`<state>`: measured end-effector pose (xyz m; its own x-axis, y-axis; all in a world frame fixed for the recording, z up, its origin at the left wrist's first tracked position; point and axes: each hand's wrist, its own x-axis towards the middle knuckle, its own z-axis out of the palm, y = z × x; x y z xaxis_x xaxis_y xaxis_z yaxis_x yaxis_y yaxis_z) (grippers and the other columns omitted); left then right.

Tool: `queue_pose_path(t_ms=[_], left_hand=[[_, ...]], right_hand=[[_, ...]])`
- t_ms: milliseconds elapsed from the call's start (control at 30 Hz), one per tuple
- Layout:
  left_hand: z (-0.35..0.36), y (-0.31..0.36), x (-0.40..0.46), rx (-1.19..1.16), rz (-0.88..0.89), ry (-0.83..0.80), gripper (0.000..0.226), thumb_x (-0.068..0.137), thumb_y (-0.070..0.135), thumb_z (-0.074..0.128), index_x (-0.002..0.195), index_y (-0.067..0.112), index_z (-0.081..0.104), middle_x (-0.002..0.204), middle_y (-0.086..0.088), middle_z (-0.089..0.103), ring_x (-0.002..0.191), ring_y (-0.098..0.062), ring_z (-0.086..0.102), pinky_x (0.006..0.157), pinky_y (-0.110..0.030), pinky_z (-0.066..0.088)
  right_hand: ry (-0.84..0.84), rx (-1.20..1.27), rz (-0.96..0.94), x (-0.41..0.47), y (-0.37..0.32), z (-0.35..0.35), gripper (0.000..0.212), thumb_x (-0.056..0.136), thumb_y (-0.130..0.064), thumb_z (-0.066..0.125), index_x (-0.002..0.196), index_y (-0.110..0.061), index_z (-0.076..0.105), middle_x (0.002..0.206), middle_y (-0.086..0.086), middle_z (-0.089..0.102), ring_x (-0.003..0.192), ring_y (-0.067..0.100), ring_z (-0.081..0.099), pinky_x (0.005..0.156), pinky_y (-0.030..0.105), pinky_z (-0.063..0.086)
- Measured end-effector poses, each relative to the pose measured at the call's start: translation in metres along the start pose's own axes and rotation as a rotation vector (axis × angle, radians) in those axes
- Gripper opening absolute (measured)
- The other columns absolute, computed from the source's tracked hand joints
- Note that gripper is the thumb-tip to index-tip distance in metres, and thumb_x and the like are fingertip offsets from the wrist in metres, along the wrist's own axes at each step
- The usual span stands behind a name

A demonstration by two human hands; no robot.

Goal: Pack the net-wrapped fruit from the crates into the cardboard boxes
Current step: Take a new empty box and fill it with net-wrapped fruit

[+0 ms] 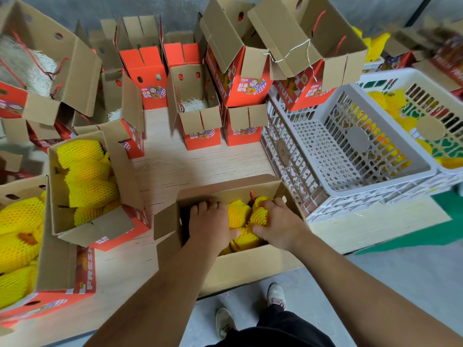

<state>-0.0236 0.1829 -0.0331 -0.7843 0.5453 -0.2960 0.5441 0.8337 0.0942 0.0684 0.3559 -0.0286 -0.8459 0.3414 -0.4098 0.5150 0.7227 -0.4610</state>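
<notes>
Both hands reach into the open cardboard box (253,266) at the bench's (200,166) near edge, the left hand (209,222) resting flat with straight fingers on the packed fruit while the right hand (278,221) grips 1 yellow net-wrapped fruit (259,215), beside the white crate (350,156).

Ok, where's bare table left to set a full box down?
One open strip of table runs between the row of orange boxes at the back and the box being filled, with the white crate on its right. The left side is crowded with full boxes. Both hands sit in the near box.
</notes>
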Motion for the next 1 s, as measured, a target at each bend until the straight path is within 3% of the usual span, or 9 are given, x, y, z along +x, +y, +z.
queue_pose_path(t_ms=[100, 167, 267, 367, 533, 600, 700, 833, 1000], left_hand=[[-0.005, 0.009, -0.007, -0.088, 0.081, 0.168, 0.034, 0.092, 0.06, 0.057, 0.105, 0.029, 0.061, 0.112, 0.005, 0.064, 0.107, -0.024, 0.056, 0.087, -0.039, 0.04], [0.0, 0.015, -0.01, -0.178, 0.135, 0.038, 0.035, 0.096, 0.058, 0.054, 0.093, 0.024, 0.063, 0.096, 0.004, 0.07, 0.097, -0.025, 0.064, 0.077, -0.034, 0.04], [0.003, 0.014, -0.008, -0.188, 0.071, -0.311, 0.038, 0.096, 0.058, 0.057, 0.105, 0.024, 0.071, 0.11, -0.004, 0.071, 0.111, -0.031, 0.061, 0.102, -0.039, 0.042], [0.006, 0.014, 0.0, -0.099, 0.003, -0.366, 0.031, 0.099, 0.045, 0.059, 0.123, 0.027, 0.067, 0.131, -0.01, 0.062, 0.128, -0.036, 0.05, 0.112, -0.043, 0.032], [0.011, 0.024, 0.007, 0.01, 0.02, -0.421, 0.027, 0.1, 0.038, 0.058, 0.124, 0.026, 0.064, 0.136, -0.009, 0.06, 0.134, -0.034, 0.046, 0.111, -0.047, 0.028], [0.009, 0.022, 0.007, -0.011, 0.068, -0.355, 0.03, 0.097, 0.047, 0.057, 0.109, 0.022, 0.067, 0.121, -0.006, 0.068, 0.121, -0.033, 0.058, 0.098, -0.043, 0.039], [0.005, 0.023, 0.001, -0.099, 0.12, -0.07, 0.03, 0.091, 0.052, 0.056, 0.095, 0.024, 0.063, 0.104, -0.002, 0.071, 0.105, -0.03, 0.065, 0.079, -0.037, 0.04], [0.0, 0.032, 0.003, -0.067, 0.165, 0.094, 0.045, 0.095, 0.045, 0.059, 0.135, 0.026, 0.054, 0.132, -0.001, 0.059, 0.125, -0.028, 0.051, 0.104, -0.041, 0.037], [-0.003, 0.053, 0.022, 0.038, 0.187, 0.046, 0.049, 0.095, 0.051, 0.057, 0.135, 0.022, 0.055, 0.137, -0.005, 0.049, 0.128, -0.03, 0.041, 0.106, -0.043, 0.032]], right_hand=[[-0.002, -0.017, 0.002, 0.001, -0.001, 0.0, 0.069, 0.08, -0.056, 0.068, 0.14, -0.027, 0.048, 0.127, -0.003, 0.04, 0.114, 0.027, 0.059, 0.097, 0.045, 0.052], [-0.003, -0.026, -0.001, 0.002, 0.0, 0.001, 0.07, 0.08, -0.057, 0.067, 0.14, -0.027, 0.048, 0.126, -0.003, 0.039, 0.112, 0.028, 0.059, 0.095, 0.045, 0.052], [-0.002, -0.016, -0.002, 0.003, 0.001, 0.002, 0.071, 0.08, -0.054, 0.068, 0.141, -0.026, 0.047, 0.125, -0.003, 0.039, 0.111, 0.028, 0.059, 0.094, 0.044, 0.052], [0.005, 0.001, -0.014, 0.003, 0.002, 0.003, 0.072, 0.081, -0.052, 0.069, 0.144, -0.026, 0.044, 0.129, -0.002, 0.039, 0.114, 0.028, 0.058, 0.095, 0.042, 0.052], [-0.023, -0.003, -0.011, 0.003, 0.003, 0.001, 0.077, 0.081, -0.051, 0.07, 0.148, -0.027, 0.041, 0.129, -0.004, 0.037, 0.115, 0.026, 0.057, 0.092, 0.039, 0.05], [-0.023, 0.027, 0.005, 0.004, 0.002, -0.001, 0.074, 0.078, -0.051, 0.07, 0.144, -0.029, 0.044, 0.122, -0.006, 0.038, 0.11, 0.024, 0.057, 0.086, 0.036, 0.048], [0.028, 0.131, 0.021, 0.003, 0.001, -0.003, 0.064, 0.073, -0.05, 0.07, 0.131, -0.029, 0.053, 0.113, -0.006, 0.045, 0.107, 0.022, 0.057, 0.087, 0.037, 0.048], [0.213, 0.306, 0.001, -0.005, -0.004, -0.005, 0.061, 0.066, -0.05, 0.065, 0.122, -0.027, 0.057, 0.116, 0.001, 0.058, 0.1, 0.019, 0.059, 0.085, 0.036, 0.05], [0.578, 0.595, -0.13, -0.027, 0.011, -0.009, 0.055, 0.074, -0.048, 0.071, 0.125, -0.035, 0.056, 0.119, -0.013, 0.061, 0.112, 0.007, 0.059, 0.097, 0.036, 0.051]])
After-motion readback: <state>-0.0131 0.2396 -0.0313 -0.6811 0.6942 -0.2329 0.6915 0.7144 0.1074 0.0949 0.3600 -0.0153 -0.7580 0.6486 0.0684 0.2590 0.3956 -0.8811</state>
